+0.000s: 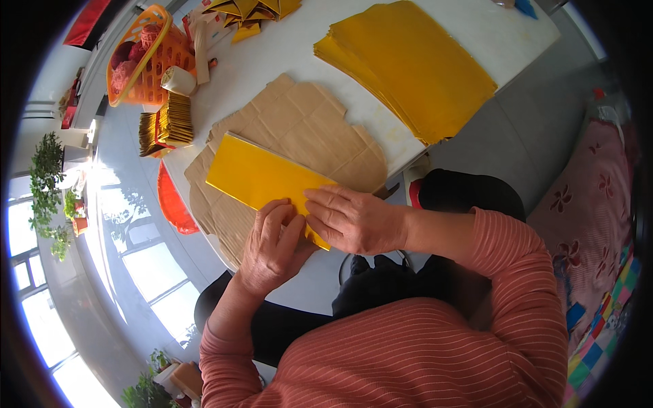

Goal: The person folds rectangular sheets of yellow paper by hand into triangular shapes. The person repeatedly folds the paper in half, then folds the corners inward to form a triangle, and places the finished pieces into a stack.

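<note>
A long folded sheet of shiny gold paper (255, 171) lies slantwise on flattened brown cardboard (311, 115), its near end reaching towards my lap. My left hand (273, 247) grips the near long edge with bent fingertips on top of the paper. Over the right end, my right hand (352, 219) holds the sheet with its fingers close together; its thumb is hidden. The fingertips of both hands almost meet. Farther right on the white table (285, 56) rests a thick, slightly fanned stack of gold paper sheets (408, 66).
At the table's left stand an orange plastic basket (171, 51) with balls of yarn (125, 71), a white roll (178, 80) and a tied bundle of folded gold paper (176, 120). Folded gold pieces (250, 13) lie at the back. A red bag (173, 204) hangs by the left edge.
</note>
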The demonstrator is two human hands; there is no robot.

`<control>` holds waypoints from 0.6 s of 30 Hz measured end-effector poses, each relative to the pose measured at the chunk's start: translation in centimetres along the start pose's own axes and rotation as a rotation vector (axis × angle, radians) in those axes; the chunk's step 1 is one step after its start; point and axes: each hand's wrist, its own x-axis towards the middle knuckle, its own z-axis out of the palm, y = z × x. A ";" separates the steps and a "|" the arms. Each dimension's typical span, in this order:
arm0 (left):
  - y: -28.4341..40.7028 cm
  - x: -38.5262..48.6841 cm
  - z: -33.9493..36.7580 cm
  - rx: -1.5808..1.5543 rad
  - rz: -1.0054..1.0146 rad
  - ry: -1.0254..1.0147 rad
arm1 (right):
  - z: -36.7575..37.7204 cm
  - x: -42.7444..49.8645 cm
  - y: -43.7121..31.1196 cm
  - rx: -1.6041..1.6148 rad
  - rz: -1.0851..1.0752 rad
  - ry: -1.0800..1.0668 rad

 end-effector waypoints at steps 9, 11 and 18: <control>-0.7 0.0 0.2 -0.019 -0.013 0.107 | -0.9 0.3 0.5 0.231 0.117 0.010; -1.0 -0.1 0.2 -0.121 -0.105 0.092 | -1.1 0.7 0.5 0.279 0.226 0.059; -1.3 0.2 0.5 -0.333 -0.303 0.133 | -1.9 0.7 0.8 0.305 0.503 0.021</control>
